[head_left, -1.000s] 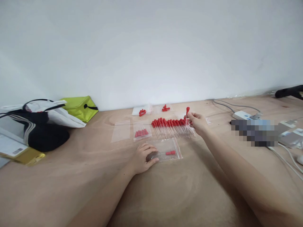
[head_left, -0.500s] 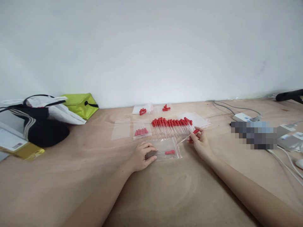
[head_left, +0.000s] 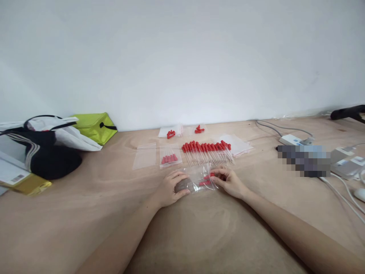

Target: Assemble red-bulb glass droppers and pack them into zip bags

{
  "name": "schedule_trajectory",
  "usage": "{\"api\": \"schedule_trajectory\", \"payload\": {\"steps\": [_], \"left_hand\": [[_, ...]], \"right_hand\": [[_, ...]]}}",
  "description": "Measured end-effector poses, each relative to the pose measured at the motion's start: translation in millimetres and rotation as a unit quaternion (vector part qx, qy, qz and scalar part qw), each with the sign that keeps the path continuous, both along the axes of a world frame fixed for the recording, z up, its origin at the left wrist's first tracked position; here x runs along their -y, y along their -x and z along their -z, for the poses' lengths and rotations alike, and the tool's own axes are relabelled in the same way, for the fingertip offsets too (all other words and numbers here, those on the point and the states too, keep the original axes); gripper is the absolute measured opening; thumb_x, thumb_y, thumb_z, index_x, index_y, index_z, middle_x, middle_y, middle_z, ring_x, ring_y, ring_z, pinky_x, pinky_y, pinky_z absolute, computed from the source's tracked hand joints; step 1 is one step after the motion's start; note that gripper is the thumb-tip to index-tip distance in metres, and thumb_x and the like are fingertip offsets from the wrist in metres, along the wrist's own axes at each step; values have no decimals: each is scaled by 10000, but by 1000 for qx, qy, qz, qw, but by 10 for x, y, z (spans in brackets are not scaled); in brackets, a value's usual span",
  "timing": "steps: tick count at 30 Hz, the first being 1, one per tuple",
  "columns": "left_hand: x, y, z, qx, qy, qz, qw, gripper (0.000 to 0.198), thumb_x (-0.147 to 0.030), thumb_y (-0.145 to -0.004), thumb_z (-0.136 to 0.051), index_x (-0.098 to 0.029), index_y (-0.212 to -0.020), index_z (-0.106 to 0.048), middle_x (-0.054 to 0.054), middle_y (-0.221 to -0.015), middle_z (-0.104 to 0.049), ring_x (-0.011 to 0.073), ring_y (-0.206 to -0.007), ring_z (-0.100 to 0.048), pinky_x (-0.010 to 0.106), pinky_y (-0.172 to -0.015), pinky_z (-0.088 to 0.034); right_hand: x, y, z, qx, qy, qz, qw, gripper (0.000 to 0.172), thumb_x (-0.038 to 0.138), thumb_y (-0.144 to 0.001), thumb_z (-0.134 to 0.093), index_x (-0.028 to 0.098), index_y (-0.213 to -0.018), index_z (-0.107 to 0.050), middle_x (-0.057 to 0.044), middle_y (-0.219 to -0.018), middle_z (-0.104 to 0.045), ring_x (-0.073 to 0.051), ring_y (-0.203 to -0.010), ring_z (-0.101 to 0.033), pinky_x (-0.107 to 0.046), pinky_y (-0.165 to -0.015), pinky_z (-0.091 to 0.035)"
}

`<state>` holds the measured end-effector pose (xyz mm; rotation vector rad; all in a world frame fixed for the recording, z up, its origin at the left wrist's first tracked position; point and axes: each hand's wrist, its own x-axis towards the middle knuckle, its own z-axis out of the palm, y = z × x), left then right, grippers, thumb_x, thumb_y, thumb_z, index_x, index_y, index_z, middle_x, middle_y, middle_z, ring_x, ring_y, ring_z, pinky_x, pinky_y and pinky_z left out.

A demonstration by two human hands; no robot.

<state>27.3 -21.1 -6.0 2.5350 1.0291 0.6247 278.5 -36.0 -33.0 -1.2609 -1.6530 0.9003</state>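
A clear zip-lock bag lies flat on the table in front of me. Its mouth faces right. My left hand rests on its left end, fingers and thumb curved over the plastic. At the mouth, my right hand pinches a dropper by its red rubber bulb, most of the dropper being inside. Another red-bulbed dropper lies in the bag, its stem hard to see. Just behind is a row of droppers with bulbs pointing away from me.
A filled bag of droppers and a flat clear bag lie left of the row. Stacked bags are on its right. Loose red bulbs sit farther back. A black cap, green pouch and power strip stand at the sides.
My right hand has moved left and slightly down, bringing its dropper from beside the row into the bag's mouth. My left hand has stayed on the bag.
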Motion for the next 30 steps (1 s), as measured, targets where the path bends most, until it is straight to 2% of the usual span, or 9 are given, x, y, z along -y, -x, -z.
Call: {"api": "schedule_trajectory", "payload": {"steps": [2,6,8,11,13,17,22,26,30], "left_hand": [[1,-6,-8,-1,4,1,1000,361,-361,-747,-589,-202,-1068,-541,68,-1071,-570,216,-1033,-500,386,-907,-399],[2,-11,-19,2,5,4,1000,332,-360,-748,-587,-202,-1039,-559,67,-1047,-583,212,-1011,-513,388,-898,-407],[-1,-8,-15,3,3,8,1000,323,-362,-749,-585,-203,-1030,-566,68,-1053,-580,210,-1011,-514,387,-897,-409],[-12,1,4,8,1,12,1000,309,-357,-748,-588,-209,-1019,-575,65,-1057,-578,207,-1011,-514,385,-894,-410],[-20,5,19,12,-2,13,1000,303,-356,-746,-590,-212,-1012,-577,64,-1056,-578,207,-1007,-515,387,-888,-412],[-28,8,35,16,-2,16,1000,303,-362,-739,-595,-205,-998,-584,68,-1045,-584,209,-995,-524,390,-880,-419],[-17,8,25,14,-5,15,1000,297,-351,-733,-605,-203,-990,-589,69,-1038,-590,211,-988,-524,389,-871,-420],[-9,5,25,18,-8,13,1000,290,-357,-740,-598,-217,-993,-588,60,-1034,-592,208,-992,-521,389,-877,-416],[-9,5,37,17,-5,14,1000,292,-357,-739,-599,-216,-994,-588,63,-1043,-588,211,-996,-520,388,-873,-420]], "right_hand": [[21,24,-33,76,-45,-23,996,204,344,-765,-517,226,-838,-667,-47,-849,-562,-158,-752,-521,-321,-686,-435],[17,38,-95,165,-92,-64,980,279,285,-821,-407,219,-743,-666,-48,-831,-569,-167,-823,-514,-337,-764,-411],[-61,3,-120,180,-82,-24,980,266,294,-808,-416,197,-720,-648,-47,-803,-577,-161,-776,-523,-315,-722,-421],[-302,-51,-179,207,-63,102,971,197,293,-760,-468,171,-701,-612,-36,-723,-587,-150,-682,-529,-276,-646,-418],[-508,-45,-234,231,-51,161,958,151,274,-733,-495,169,-735,-604,-30,-731,-609,-148,-695,-546,-261,-656,-410],[-854,77,-333,288,36,223,931,189,315,-713,-508,188,-790,-624,-48,-798,-646,-180,-778,-581,-261,-658,-410],[-1007,205,-359,332,110,254,902,195,291,-697,-496,184,-771,-642,-87,-823,-654,-214,-812,-597,-281,-661,-418],[-1022,234,-353,334,121,246,902,184,251,-678,-496,153,-746,-637,-119,-804,-646,-236,-781,-604,-299,-642,-422],[-1008,194,-392,316,109,228,914,202,233,-726,-434,139,-682,-608,-139,-790,-636,-240,-790,-595,-305,-661,-414]]}}
